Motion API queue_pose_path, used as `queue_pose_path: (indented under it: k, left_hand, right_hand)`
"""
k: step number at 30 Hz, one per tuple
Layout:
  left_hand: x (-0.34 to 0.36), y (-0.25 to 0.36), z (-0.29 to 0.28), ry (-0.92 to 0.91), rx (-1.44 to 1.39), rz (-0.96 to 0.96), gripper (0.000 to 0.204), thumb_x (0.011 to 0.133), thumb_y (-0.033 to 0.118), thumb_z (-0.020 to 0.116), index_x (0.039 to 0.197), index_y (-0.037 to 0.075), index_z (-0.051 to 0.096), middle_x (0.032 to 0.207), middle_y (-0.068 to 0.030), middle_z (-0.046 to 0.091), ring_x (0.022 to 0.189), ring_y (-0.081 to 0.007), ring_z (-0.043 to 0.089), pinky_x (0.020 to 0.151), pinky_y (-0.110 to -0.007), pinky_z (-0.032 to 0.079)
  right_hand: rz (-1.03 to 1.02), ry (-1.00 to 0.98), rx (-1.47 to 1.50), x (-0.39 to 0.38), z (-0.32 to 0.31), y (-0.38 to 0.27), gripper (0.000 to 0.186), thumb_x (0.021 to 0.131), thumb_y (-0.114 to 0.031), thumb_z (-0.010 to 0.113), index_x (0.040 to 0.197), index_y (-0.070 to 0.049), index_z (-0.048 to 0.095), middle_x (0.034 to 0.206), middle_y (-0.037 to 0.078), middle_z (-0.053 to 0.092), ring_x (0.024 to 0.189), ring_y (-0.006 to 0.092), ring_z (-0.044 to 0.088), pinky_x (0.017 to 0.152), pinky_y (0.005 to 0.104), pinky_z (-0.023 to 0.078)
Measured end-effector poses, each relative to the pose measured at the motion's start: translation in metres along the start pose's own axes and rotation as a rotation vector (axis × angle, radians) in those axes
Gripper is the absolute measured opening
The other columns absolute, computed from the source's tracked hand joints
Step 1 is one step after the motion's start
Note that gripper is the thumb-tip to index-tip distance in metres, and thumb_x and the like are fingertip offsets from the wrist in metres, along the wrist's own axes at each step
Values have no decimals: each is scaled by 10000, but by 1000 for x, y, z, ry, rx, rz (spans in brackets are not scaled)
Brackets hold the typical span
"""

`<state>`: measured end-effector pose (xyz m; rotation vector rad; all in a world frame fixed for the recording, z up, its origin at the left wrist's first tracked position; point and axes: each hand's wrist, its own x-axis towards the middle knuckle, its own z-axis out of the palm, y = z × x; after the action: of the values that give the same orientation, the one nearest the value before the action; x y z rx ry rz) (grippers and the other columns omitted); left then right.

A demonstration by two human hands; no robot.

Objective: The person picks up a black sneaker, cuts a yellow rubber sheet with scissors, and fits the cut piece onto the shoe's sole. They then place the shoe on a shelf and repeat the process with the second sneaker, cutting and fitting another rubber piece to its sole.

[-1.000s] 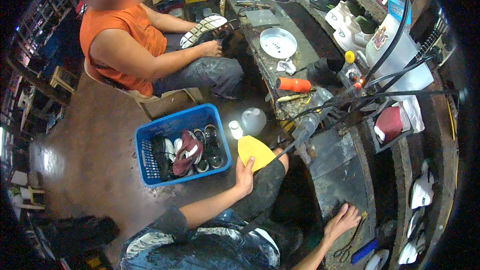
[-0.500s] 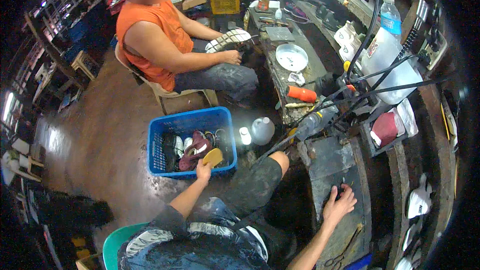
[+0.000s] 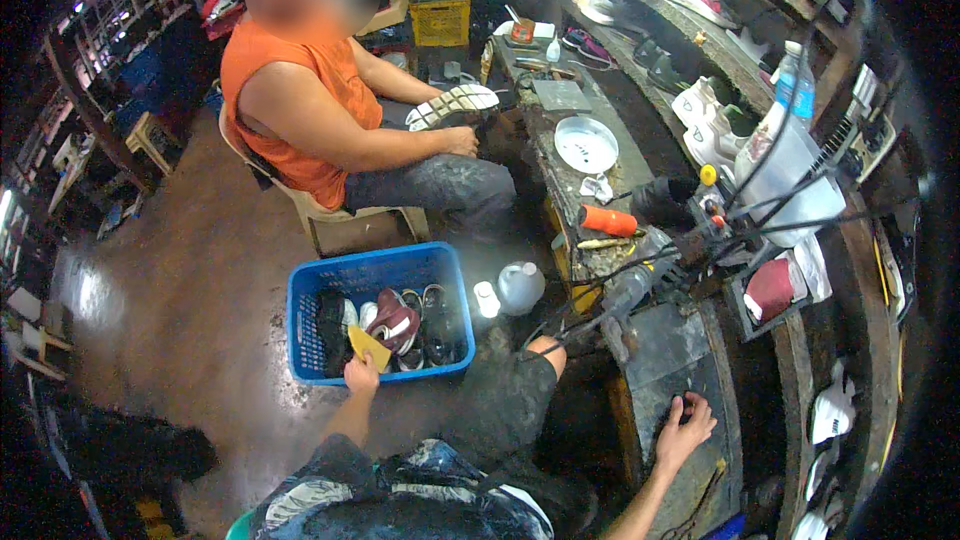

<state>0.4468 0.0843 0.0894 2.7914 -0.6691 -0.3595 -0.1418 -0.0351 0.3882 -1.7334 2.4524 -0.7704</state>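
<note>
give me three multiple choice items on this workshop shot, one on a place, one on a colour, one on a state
1. Where is the left hand?
A. on the workbench
B. at the near rim of the blue plastic basket
C. on a shelf

2. What colour is the flat sole piece that the left hand holds?
A. yellow
B. green
C. white

3. How is the right hand?
A. closed on a hammer
B. holding a bottle
C. empty, fingers spread on the grey workbench top

Answers: 1 B, the hand reaches over the basket's edge; 2 A, the piece shows yellow against the shoes; 3 C, nothing lies under the palm.
</note>
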Motion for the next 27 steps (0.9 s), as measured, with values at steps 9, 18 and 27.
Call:
queue_pose_path:
  k: [9,18,27]
  left_hand:
    - [3,2,21,86,-58,-193,475,1020,446,545,1108,52,795,943,-215,779,906,-420,737,830,-569,539]
    - [0,26,43,342,1,-286,491,1050,421,505,979,23,784,816,-212,751,796,-385,708,910,-474,470]
    - [0,36,33,284,65,-302,548,1041,465,450,985,38,789,871,-219,778,832,-390,740,917,-494,467]
  right_hand:
    - [-48,-30,-151,10,8,12,397,1061,-354,621,1248,-5,639,1252,218,675,1271,463,563,1255,597,247]
    - [-43,10,-157,8,11,11,370,1052,-344,646,1214,-11,642,1224,179,690,1214,417,600,1262,580,239]
    - [7,69,-51,6,7,-1,389,1049,-348,648,1154,25,674,1146,207,689,1081,418,579,1072,521,409]
